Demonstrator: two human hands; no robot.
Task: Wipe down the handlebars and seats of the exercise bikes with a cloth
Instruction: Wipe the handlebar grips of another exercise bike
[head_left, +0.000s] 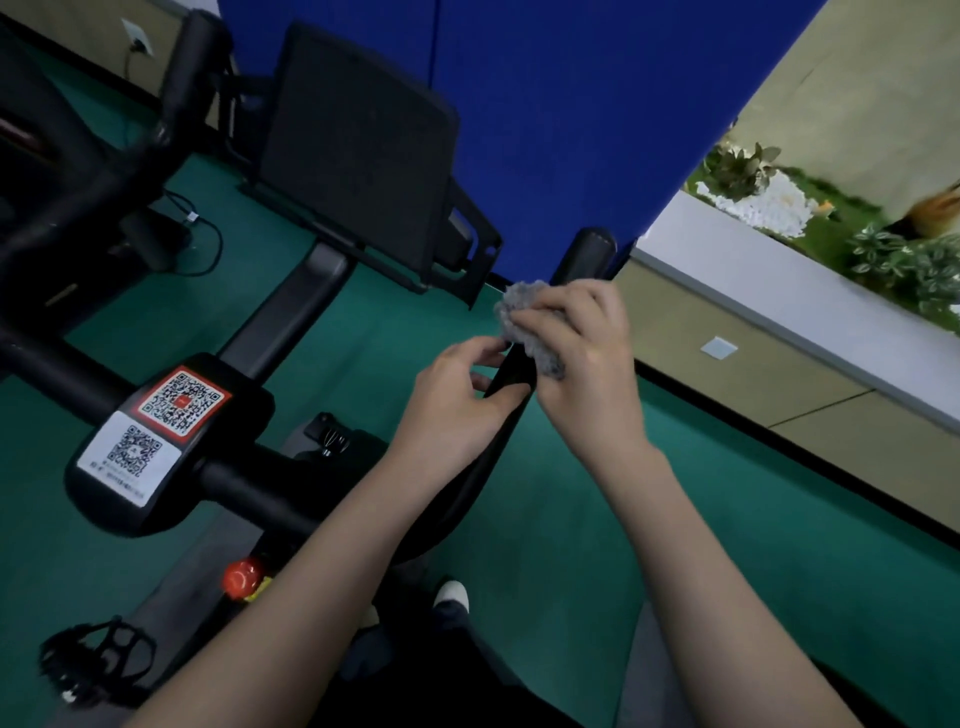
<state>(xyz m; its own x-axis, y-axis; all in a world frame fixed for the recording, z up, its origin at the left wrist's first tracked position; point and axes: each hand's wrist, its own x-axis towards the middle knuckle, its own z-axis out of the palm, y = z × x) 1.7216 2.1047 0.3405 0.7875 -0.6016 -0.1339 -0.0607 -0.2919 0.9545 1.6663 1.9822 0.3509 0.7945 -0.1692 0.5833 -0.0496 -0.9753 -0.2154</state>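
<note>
Looking down past the forearms first: a white shoe (451, 595) on the green floor, a pedal (98, 654) low at the left, the red knob (241, 577) on the frame; none of that is the job. Up to the hands now; the left hand (452, 405) sits at the handlebar horn (584, 254), fingers curled in round the black bar, steadying it by the look of things; just above it, the right hand (576, 353) has the grey fluffy cloth (519, 304) bunched under fingers pressed together and curled, clamping it onto the bar below the rounded tip. So the cloth is on the right-hand horn, mid-wipe by my reading; the tip above it looks not yet covered. Left of the hands, the centre block with its QR stickers (179, 400) and the crossbar (249, 483) give no sign of being wiped or not; I can't tell. Beyond sits the back of the screen (353, 145); further left a second bike (62, 208) waits near the blue partition (545, 104). No seat in view at all; I'd call this early, with the seats and that other bike left to do.
</note>
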